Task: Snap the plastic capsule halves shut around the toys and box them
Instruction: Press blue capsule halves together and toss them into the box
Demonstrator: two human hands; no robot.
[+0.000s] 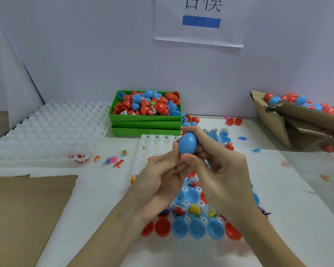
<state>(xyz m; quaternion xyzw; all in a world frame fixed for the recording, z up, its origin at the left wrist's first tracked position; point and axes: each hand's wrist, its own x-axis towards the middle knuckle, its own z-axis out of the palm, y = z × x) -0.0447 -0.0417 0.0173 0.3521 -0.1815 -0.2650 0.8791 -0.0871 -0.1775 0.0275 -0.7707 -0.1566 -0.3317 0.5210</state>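
A blue egg-shaped capsule (187, 142) is held up over the middle of the table, and its halves look joined. My right hand (223, 166) grips it from the right, fingers curled behind it and thumb under it. My left hand (162, 176) meets it from the lower left, with its fingertips at the capsule's bottom end. Below my hands lies a white egg tray (154, 145) holding several open red and blue halves (197, 229), some with small toys (194, 210) inside. A cardboard box (297, 120) at the far right holds several closed capsules.
Stacked green bins (145, 120) at the back centre are full of red and blue halves. A stack of white trays (46, 132) sits at the left, brown cardboard (25, 212) at the near left. Loose toy dinosaurs (118, 162) and capsules (233, 121) lie scattered around.
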